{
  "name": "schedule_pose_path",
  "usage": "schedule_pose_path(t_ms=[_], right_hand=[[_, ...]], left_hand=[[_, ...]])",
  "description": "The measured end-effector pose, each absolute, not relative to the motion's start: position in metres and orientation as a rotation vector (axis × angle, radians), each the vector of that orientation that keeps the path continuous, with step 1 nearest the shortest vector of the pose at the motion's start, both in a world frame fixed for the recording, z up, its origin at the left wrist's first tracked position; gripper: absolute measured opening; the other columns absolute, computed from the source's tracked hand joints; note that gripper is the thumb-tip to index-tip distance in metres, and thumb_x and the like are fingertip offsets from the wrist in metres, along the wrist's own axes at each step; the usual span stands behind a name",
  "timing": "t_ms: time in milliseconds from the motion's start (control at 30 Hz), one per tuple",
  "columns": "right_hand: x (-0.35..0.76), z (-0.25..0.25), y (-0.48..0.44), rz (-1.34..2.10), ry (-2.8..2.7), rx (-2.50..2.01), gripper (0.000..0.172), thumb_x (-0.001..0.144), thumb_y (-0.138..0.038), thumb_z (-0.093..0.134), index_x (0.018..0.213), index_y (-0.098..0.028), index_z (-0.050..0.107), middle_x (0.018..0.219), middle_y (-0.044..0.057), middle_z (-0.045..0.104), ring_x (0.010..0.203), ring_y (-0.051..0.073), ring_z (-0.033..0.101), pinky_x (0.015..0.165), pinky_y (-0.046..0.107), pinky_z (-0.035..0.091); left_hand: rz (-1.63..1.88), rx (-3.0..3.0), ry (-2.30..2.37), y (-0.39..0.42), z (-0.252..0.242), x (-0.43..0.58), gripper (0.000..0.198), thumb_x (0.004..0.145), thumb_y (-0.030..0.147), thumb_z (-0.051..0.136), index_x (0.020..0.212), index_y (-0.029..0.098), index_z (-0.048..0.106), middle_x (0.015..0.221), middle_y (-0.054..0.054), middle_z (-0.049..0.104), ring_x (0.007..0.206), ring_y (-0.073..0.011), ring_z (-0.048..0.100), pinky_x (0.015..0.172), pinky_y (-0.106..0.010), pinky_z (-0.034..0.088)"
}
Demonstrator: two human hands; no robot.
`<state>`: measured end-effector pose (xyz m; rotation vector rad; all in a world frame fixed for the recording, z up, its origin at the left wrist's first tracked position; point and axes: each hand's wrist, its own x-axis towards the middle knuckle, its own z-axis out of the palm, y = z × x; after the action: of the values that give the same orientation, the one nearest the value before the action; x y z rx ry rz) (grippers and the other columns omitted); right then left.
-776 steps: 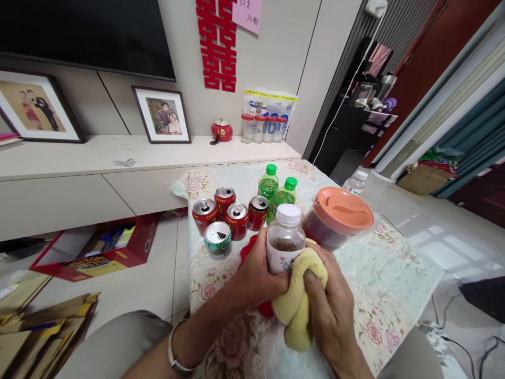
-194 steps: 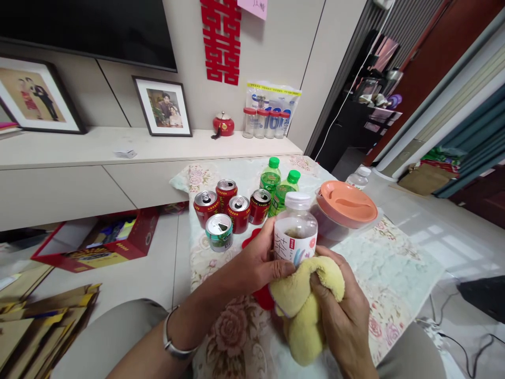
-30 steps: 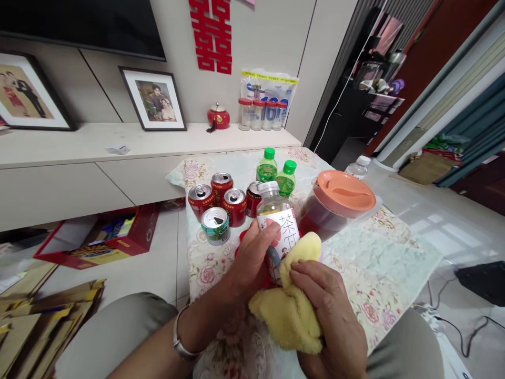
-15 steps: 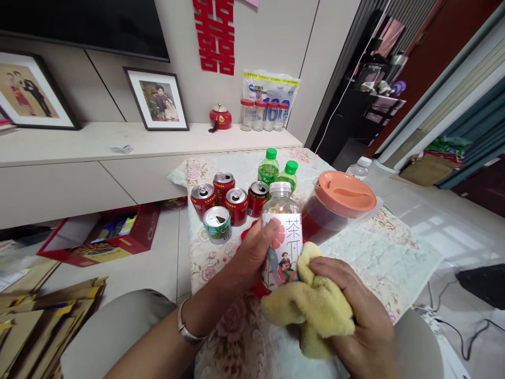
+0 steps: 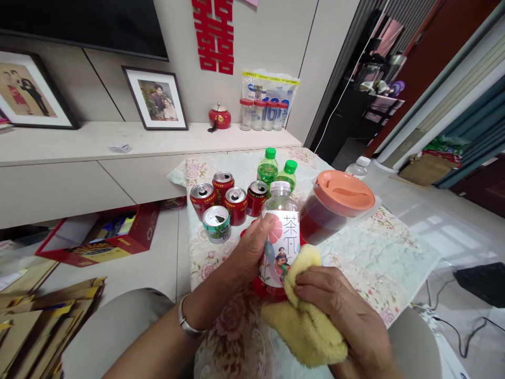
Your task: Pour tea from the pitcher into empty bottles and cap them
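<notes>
The left hand (image 5: 252, 247) has its fingers wrapped round a labelled bottle (image 5: 281, 247), held roughly upright over the near part of the bench (image 5: 394, 263); most of those fingers are hidden behind it. The right hand (image 5: 343, 300) grips a bunched yellow cloth (image 5: 307, 326) against the bottle's lower right side, its thumb out of sight. A red object (image 5: 259, 290) shows only in pieces behind the bottle; whether they touch cannot be told. Farther out, the orange-lidded pitcher (image 5: 333, 208) partly covers a clear bottle (image 5: 358, 168). The television (image 5: 79, 23) is cut off above.
</notes>
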<state>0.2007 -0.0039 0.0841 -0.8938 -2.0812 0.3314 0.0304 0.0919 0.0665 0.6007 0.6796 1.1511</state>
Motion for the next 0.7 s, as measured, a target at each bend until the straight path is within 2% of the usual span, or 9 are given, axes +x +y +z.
schedule_pose_path(t_ms=[100,233,400,567,700], right_hand=[[0.200,0.084,-0.003,0.305,-2.066,-0.920,0.039,0.091,-0.012,0.065,0.128,-0.023,0.066,0.114,0.012,0.074,0.106,0.029,0.071,0.084,0.043,0.061],[0.201,0.077,-0.005,0.299,-2.051,-0.963,0.043,0.089,-0.010,0.067,0.130,-0.024,0.065,0.117,0.012,0.073,0.108,0.030,0.070,0.083,0.043,0.061],[0.203,0.072,-0.006,0.320,-2.030,-0.992,0.047,0.089,-0.007,0.063,0.132,-0.024,0.063,0.121,0.012,0.070,0.111,0.029,0.067,0.086,0.042,0.060],[0.205,0.082,0.001,0.225,-2.067,-1.003,0.046,0.088,-0.004,0.060,0.131,-0.021,0.062,0.120,0.012,0.069,0.111,0.028,0.066,0.088,0.042,0.059],[0.205,0.094,0.012,0.144,-2.055,-1.040,0.038,0.092,-0.007,0.060,0.126,-0.023,0.063,0.113,0.009,0.072,0.104,0.024,0.069,0.083,0.036,0.058]], left_hand=[[1.104,0.620,0.647,0.093,0.065,0.030,0.047,0.076,0.060,0.081,0.091,0.017,0.069,0.081,-0.004,0.075,0.073,-0.0201,0.070,0.067,-0.030,0.053],[1.090,0.630,0.635,0.092,0.065,0.030,0.049,0.076,0.063,0.081,0.094,0.019,0.070,0.081,-0.004,0.076,0.077,-0.0219,0.072,0.070,-0.031,0.055],[1.017,0.607,0.595,0.090,0.067,0.031,0.048,0.077,0.064,0.080,0.090,0.019,0.070,0.079,-0.005,0.075,0.072,-0.0208,0.071,0.066,-0.030,0.054],[1.007,0.653,0.599,0.087,0.068,0.031,0.046,0.082,0.065,0.076,0.099,0.022,0.072,0.078,-0.003,0.075,0.075,-0.0216,0.072,0.067,-0.030,0.055],[1.019,0.730,0.623,0.085,0.067,0.027,0.037,0.087,0.059,0.073,0.085,0.023,0.070,0.072,0.000,0.071,0.071,-0.0188,0.068,0.065,-0.029,0.053]])
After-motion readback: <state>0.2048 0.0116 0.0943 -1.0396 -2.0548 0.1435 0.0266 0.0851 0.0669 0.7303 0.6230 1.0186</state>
